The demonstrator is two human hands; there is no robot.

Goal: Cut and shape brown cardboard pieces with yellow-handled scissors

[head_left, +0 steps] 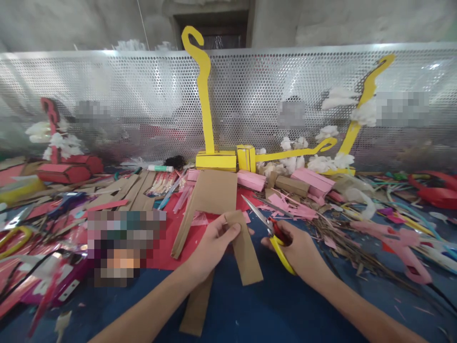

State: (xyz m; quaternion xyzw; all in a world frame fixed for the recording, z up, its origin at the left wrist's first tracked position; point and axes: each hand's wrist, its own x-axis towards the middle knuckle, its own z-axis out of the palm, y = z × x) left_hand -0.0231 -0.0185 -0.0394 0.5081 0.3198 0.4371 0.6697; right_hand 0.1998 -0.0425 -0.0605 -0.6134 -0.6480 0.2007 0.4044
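My left hand (216, 243) pinches the upper end of a brown cardboard strip (249, 255), which slants down toward the lower right. To its right, my right hand (294, 245) is closed around the handles of yellow and red scissors (257, 213). The scissor blades point up and left, slightly apart, beside the strip and not touching it. Another cardboard strip (196, 309) lies below my left wrist on the blue table. Beyond my hands is a larger cardboard piece (216, 192), over a red sheet (166, 243).
Yellow hook-shaped pieces on boxes (216, 160) stand before a perforated metal screen (143, 95). A pink glue gun (403, 247), twigs (342, 247) and pink scraps lie right. Red boxes (64, 173), cardboard strips and yellow-handled scissors (16, 240) lie left.
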